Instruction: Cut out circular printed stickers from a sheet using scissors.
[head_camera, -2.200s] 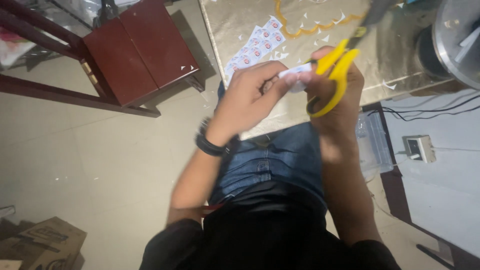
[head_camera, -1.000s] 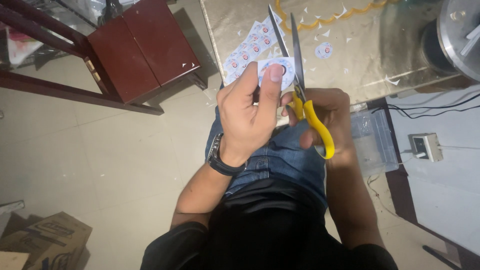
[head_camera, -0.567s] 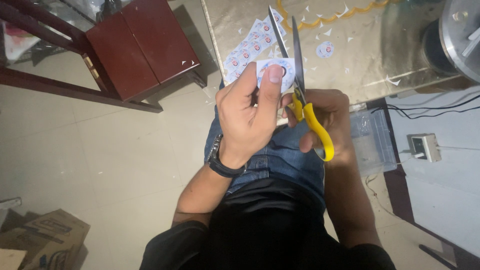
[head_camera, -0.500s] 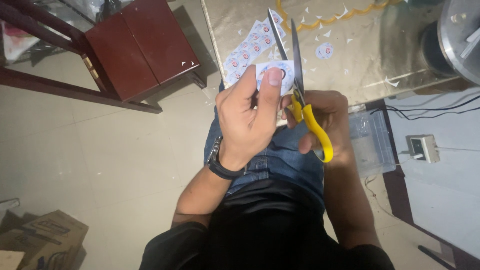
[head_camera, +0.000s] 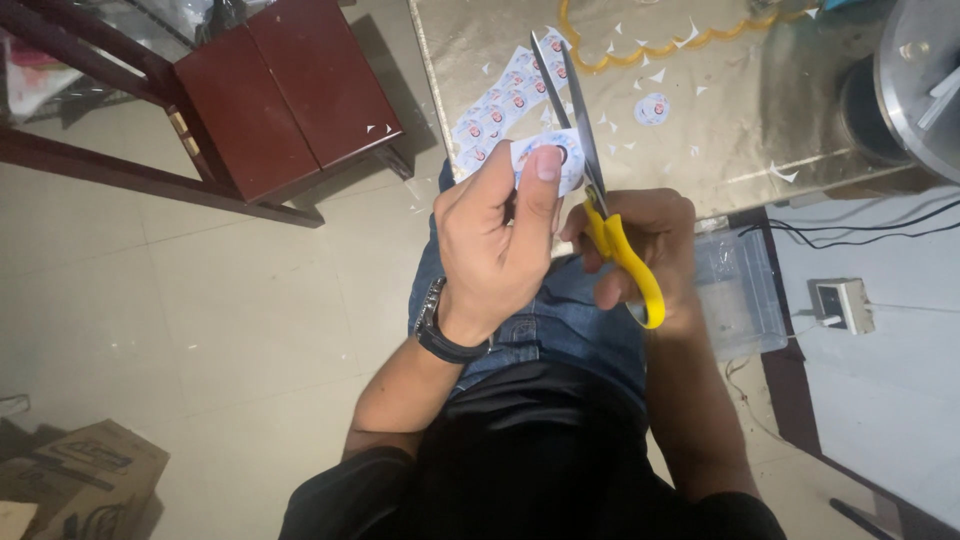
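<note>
Head view, items as seen.

Your left hand: raised over your lap, fingers closed on a round printed sticker, thumb pressed flat on its face. A dark wristwatch sits on that wrist.

Your right hand: just beside the left, fingers through the yellow handles of a pair of scissors. The blades stand parted, points away from you, with the sticker's edge between them near the pivot.

Sticker sheet: a strip of like round printed labels, lying on the gold foil surface just beyond the held sticker and reaching to the foil's near edge.

Loose cut sticker: one round piece, alone on the foil, to the right of the blades. Small white paper scraps lie scattered about it.

Yellow scalloped trim: lies along the far part of the foil.

Dark red wooden stool: on the floor, to your left.

Clear plastic box: to the right of your right hand.

Cardboard box: lower left corner, on the floor.
</note>
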